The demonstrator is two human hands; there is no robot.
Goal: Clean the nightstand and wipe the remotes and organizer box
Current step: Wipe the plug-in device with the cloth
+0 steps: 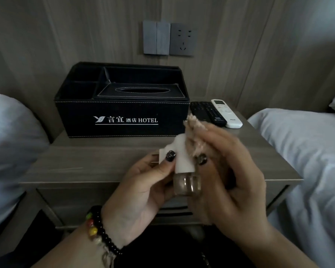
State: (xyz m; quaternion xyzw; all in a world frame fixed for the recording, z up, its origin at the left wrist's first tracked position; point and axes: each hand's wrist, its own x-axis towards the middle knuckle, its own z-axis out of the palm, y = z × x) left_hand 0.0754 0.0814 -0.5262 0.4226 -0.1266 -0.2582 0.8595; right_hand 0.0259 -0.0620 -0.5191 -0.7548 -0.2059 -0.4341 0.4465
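Observation:
My left hand point(141, 188) grips a small clear spray bottle point(186, 182) with a white spray head, held above the front of the grey nightstand point(81, 163); a finger rests on the head. My right hand point(234, 175) holds a beige cloth point(196, 136) close beside the bottle's head. A black hotel organizer box point(122, 113) with a tissue slot stands at the back of the nightstand. To its right lie a black remote point(207, 113) and a white remote point(227, 113), side by side.
Beds with pale sheets flank the nightstand on the left point(12, 144) and right point(307, 155). A wall switch and socket point(168, 38) sit above the box on the wood-panelled wall. The nightstand has a drawer front point(81, 204) below its top.

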